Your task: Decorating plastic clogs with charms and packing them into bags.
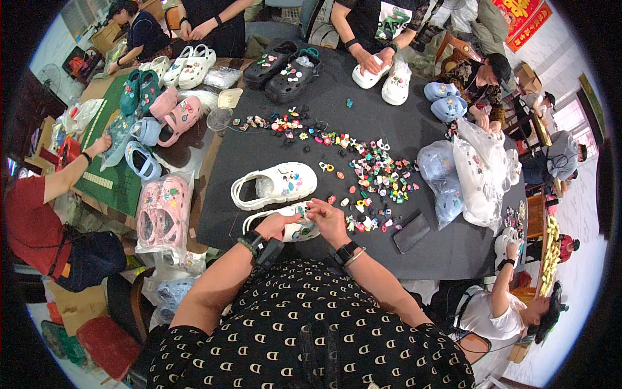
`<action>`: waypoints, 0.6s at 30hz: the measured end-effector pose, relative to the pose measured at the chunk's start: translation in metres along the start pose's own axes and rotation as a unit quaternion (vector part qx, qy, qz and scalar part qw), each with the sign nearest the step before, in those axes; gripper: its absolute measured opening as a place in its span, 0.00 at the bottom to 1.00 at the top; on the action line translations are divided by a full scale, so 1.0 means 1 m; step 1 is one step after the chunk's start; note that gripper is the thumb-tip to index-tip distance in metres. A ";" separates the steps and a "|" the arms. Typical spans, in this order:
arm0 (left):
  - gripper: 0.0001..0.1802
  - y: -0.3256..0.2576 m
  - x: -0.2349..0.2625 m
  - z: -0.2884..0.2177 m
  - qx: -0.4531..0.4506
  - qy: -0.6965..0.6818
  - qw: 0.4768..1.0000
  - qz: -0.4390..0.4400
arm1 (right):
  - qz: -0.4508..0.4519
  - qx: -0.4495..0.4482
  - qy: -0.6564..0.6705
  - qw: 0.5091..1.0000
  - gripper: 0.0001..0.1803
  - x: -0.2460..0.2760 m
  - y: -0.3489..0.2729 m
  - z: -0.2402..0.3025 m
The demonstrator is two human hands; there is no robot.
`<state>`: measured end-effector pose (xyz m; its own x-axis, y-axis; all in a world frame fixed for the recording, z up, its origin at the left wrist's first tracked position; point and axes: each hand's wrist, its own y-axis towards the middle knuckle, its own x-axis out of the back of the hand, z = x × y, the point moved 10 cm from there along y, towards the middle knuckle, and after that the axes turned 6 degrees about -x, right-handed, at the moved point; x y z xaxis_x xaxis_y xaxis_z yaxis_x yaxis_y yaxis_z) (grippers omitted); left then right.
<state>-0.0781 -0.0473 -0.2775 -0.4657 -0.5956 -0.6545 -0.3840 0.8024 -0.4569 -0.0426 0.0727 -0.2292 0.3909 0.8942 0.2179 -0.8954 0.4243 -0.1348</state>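
Observation:
A white clog with holes and small charms lies at the table's near edge, in front of me. My left hand grips its side, the thumb over the upper. Above the toe, my right hand is closed in a pinch against the upper; whatever lies between the fingertips is too small to make out. Just beyond lies the matching white clog, its upper dotted with colourful charms and something clear stuffed inside. Loose shoe charms of many colours are heaped to the right of both clogs.
A black phone-like object lies right of the charms. Bagged pink clogs are at the left, blue clogs in plastic at the right. Across the black table, a person handles a white clog. Other people work on both sides.

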 end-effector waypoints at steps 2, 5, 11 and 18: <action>0.17 0.003 0.000 0.005 0.025 0.002 1.000 0.001 | -0.011 -0.012 0.003 1.000 0.05 0.004 0.001 -0.002; 0.17 0.004 0.010 0.008 0.021 0.024 0.999 -0.018 | 0.027 0.022 -0.053 0.998 0.05 0.002 0.001 0.009; 0.23 -0.010 0.036 0.010 0.086 0.115 0.986 -0.083 | 0.124 0.145 -0.204 0.960 0.15 0.002 -0.027 0.031; 0.19 -0.053 0.020 -0.079 0.008 0.347 0.929 -0.128 | -0.125 -0.098 -0.214 0.964 0.09 0.145 -0.053 -0.081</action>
<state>-0.1303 -0.1045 -0.2186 -0.7654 -0.6432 0.0203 -0.5431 0.6288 -0.5564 0.0786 0.1918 -0.2690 0.4279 0.6372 0.6410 -0.7102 0.6757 -0.1976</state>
